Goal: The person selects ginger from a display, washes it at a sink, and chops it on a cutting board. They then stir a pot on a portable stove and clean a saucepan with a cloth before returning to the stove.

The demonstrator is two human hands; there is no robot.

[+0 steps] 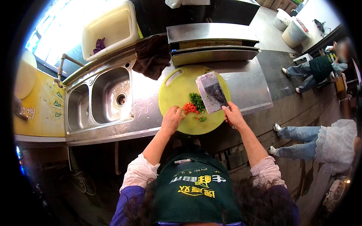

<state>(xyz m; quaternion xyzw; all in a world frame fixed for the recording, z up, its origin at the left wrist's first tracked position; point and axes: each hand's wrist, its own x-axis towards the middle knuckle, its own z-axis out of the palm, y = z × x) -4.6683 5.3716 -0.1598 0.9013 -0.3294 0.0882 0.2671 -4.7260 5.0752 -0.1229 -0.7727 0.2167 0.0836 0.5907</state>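
Observation:
On the steel counter lies a round yellow-green cutting board [172, 93] with a handle slot. Chopped red pepper [190, 108] and chopped green vegetable [197, 101] sit together near its middle, with a few green bits apart, closer to me. My right hand [234, 115] grips the handle of a cleaver [212, 91], whose broad blade is over the right part of the board and has a few green bits on it. My left hand [172, 120] is at the board's left edge, beside the red pieces, fingers bent together; a small pale piece seems to be at its fingertips.
A double steel sink [111, 96] with a tap [60, 70] is to the left. Behind the board are a dark cloth [152, 56] and a steel box [215, 55]. A plastic tub [110, 31] stands behind the sink. Two people [319, 66] are at the right.

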